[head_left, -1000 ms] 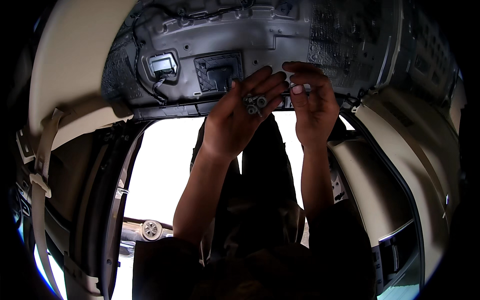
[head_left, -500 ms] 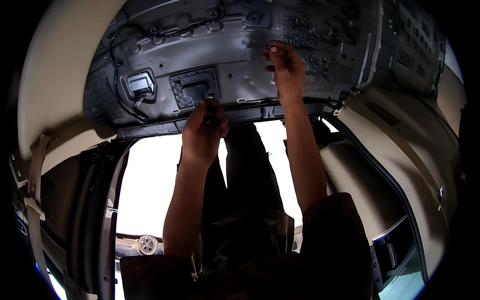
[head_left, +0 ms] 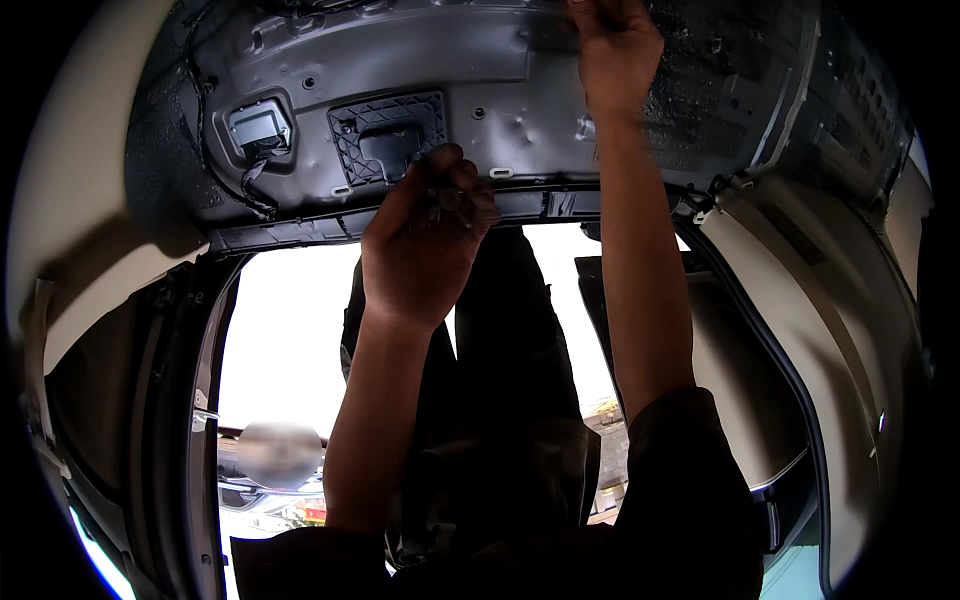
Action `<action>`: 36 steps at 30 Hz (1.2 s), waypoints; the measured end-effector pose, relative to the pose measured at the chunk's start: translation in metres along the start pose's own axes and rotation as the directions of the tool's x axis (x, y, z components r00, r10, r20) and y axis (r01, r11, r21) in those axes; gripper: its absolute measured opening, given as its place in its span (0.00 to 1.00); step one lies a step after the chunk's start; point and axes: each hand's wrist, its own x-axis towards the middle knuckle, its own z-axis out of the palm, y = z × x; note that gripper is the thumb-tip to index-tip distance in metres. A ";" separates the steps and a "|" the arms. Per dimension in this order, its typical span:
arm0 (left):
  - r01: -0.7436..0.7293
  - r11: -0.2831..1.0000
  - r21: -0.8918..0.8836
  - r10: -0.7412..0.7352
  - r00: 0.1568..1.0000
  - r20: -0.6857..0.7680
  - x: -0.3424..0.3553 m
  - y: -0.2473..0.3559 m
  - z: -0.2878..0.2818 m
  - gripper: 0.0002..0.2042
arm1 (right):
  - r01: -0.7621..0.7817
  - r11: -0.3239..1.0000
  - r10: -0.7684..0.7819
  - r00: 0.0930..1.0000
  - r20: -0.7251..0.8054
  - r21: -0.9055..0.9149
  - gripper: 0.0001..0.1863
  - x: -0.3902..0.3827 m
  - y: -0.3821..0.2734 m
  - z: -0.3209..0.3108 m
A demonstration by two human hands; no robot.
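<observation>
My left hand (head_left: 425, 240) is closed, its curled fingers cupped round several small dark pieces (head_left: 450, 207) whose kind is too blurred to make out. It hovers in front of the lower edge of a black ribbed plastic plate (head_left: 430, 115) on the vehicle's dark metal floor panel (head_left: 390, 65). Farther off, at the upper edge of the view, my right hand (head_left: 622, 70) reaches over the panel. Its fingers are bent together, and the picture's edge partly cuts them off. Whatever they may pinch cannot be seen.
Left of the plate, a rectangular opening (head_left: 262, 130) holds a pale metal box with a wiring bundle (head_left: 255, 190). A black sill strip (head_left: 340, 230) borders the panel. Beige trim (head_left: 790, 270) lines the right side, and a black door seal (head_left: 790, 370) curves along it.
My right hand has moved away from me, up to the picture's top edge. My left hand has shifted slightly right and looks larger. The whole view has shifted a little.
</observation>
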 end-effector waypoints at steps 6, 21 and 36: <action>-0.072 0.993 0.089 0.054 0.979 0.195 0.009 0.009 0.021 0.25 | 0.127 0.992 -0.128 0.942 0.310 0.024 0.09 -0.086 -0.083 0.003; -0.113 0.968 0.226 0.062 0.973 0.224 0.004 0.008 0.045 0.24 | 0.253 0.957 -0.193 0.920 0.342 -0.139 0.13 -0.138 -0.099 -0.001; -0.105 0.912 0.396 0.098 0.994 0.036 0.004 0.013 0.065 0.24 | 0.127 0.991 -0.130 0.953 0.273 0.030 0.12 -0.127 -0.101 0.002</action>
